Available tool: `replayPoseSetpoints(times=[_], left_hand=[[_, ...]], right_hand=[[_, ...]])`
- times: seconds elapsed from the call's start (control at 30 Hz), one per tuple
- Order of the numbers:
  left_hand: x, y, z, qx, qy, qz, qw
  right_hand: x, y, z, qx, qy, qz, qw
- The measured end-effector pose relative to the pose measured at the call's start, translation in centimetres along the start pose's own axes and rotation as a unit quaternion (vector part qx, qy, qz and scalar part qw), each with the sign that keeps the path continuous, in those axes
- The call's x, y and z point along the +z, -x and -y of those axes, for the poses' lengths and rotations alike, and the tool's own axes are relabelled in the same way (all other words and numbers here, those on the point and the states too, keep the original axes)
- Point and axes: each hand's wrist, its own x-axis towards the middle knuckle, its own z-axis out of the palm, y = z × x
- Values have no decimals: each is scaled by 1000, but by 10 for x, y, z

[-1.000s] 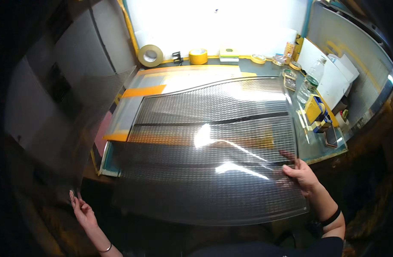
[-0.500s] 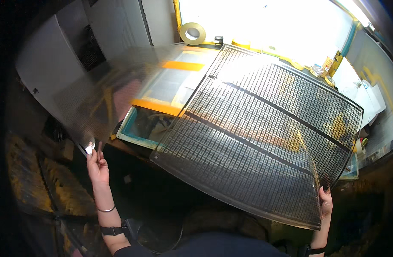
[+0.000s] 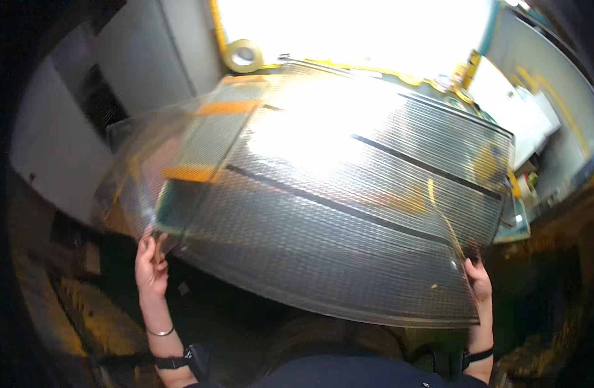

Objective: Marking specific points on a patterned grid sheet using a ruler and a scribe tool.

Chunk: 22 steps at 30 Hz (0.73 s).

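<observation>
A large clear sheet printed with a dark, fine grid (image 3: 323, 223) spans the space in front of me, tilted, with motion blur over it. My right hand (image 3: 479, 279) grips its near right edge, fingers partly hidden behind it. At the left, a second translucent, patterned sheet (image 3: 130, 171) overlaps the first one's left side. My left hand (image 3: 152, 266) pinches its near edge. Where one sheet ends and the other begins is hard to tell in the overlap. Glare whitens the upper middle of the printed sheet.
Behind the sheets stands a bright white lit panel (image 3: 355, 29) edged in yellow. A tape roll (image 3: 244, 44) leans at its left corner. Beneath the sheets show orange bands (image 3: 229, 107) on a frame. Several small rolls (image 3: 465, 96) and white papers (image 3: 536, 119) lie at the right.
My left hand's sheet has swung right and now overlaps the gridded one. The right hand has risen slightly with its sheet. The surroundings have shifted left in view.
</observation>
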Motion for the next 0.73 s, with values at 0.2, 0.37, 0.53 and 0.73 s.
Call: replayPoseSetpoints(times=[0.2,0.37,0.53,0.73], left_hand=[[48,24,0,-11,4,14,1000],[38,37,-14,-4,-95,65,993],[39,45,-19,-48,-84,117,988],[53,35,2,-34,-254,92,962]], right_hand=[[16,2,15,73,-140,66,985],[26,8,9,78,-119,46,989],[18,12,7,79,-72,59,993],[33,0,27,132,-13,88,987]])
